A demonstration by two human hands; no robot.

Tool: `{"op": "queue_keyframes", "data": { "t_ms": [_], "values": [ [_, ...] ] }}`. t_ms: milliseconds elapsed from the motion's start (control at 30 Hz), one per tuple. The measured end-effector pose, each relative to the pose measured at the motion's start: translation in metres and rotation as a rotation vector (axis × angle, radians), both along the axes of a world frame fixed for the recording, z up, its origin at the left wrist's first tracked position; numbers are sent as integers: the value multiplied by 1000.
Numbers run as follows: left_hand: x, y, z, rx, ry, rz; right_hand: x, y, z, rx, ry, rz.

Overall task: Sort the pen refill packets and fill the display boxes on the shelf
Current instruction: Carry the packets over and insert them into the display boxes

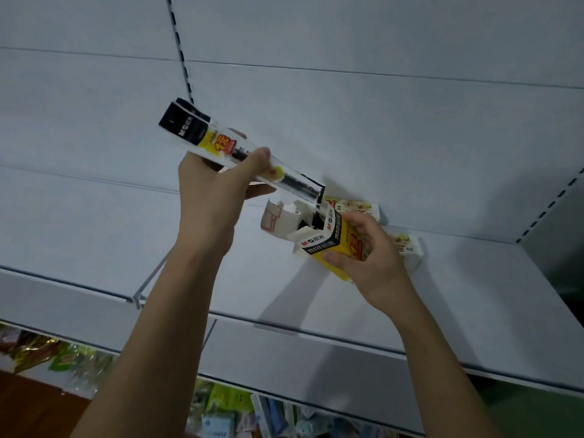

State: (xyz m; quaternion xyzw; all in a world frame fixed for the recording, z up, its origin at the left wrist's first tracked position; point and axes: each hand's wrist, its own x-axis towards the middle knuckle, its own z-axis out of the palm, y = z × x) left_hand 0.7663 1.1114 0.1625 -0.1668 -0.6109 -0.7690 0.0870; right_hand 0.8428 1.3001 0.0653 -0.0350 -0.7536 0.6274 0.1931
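Nearest, along the bottom edge of the frame, coloured goods (221,403) sit blurred on a lower level under the front lip of the shelf (284,358), too soft to make out. Two bare forearms rise from the bottom of the frame over that white shelf

Right of centre, the right hand (369,251) is clamped on a yellow, black and white display box (328,245), thumb across the near yellow face and fingers wrapped over the far side. The box is tilted, its open top turned up and to the left, with white flaps (275,219) splayed out on that side. Whether its lower corner touches the shelf I cannot tell

Left of centre and higher, the left hand (215,184) grips a bundle of long refill packets (234,150), thumb on top and fingers curled beneath. The bundle slants from the upper left down to the right; its black header end points up left, and its lower end sits at the mouth of the display box

Just behind the right hand, two more boxes stand on the shelf near the back panel: one (357,207) peeks above the held box, another (409,248) shows to the right of the knuckles

Farthest back, the pale back panel (379,121) fills the upper frame, with a slotted upright (181,55) running down at upper left
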Motion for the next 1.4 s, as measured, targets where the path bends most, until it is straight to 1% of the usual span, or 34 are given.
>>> {"op": "queue_keyframes", "data": {
  "t_ms": [167,367,500,667,800,900,1033,1067,1167,1267,1333,1400],
  "values": [
    [2,8,3,-118,-12,-26,2,5,0,9,15,-16],
    [3,17,-3,-154,-85,-2,2,9,1,5,17,-26],
    [4,23,-6,-194,-59,33,1,7,0,10,8,-16],
    [6,39,-21,-364,-26,91,0,3,1,22,-7,-13],
    [7,50,-33,-471,-47,61,-4,0,2,39,-39,0],
    [2,43,-34,-470,-62,35,-9,-1,1,60,-59,2],
    [-8,21,-22,-335,-65,124,-12,-1,0,72,-80,-6],
    [-11,16,-21,-340,-52,121,-12,-1,0,77,-79,-5],
    [-16,13,-31,-483,-65,53,-16,-4,-2,114,-96,-9],
    [-14,22,-44,-646,-91,-28,-18,-9,-4,195,-105,-11],
    [-13,23,-47,-662,-79,-30,-18,-10,-3,213,-107,-17],
    [-15,16,-46,-655,-61,10,-18,-8,-3,210,-112,-25]
  ]
}}
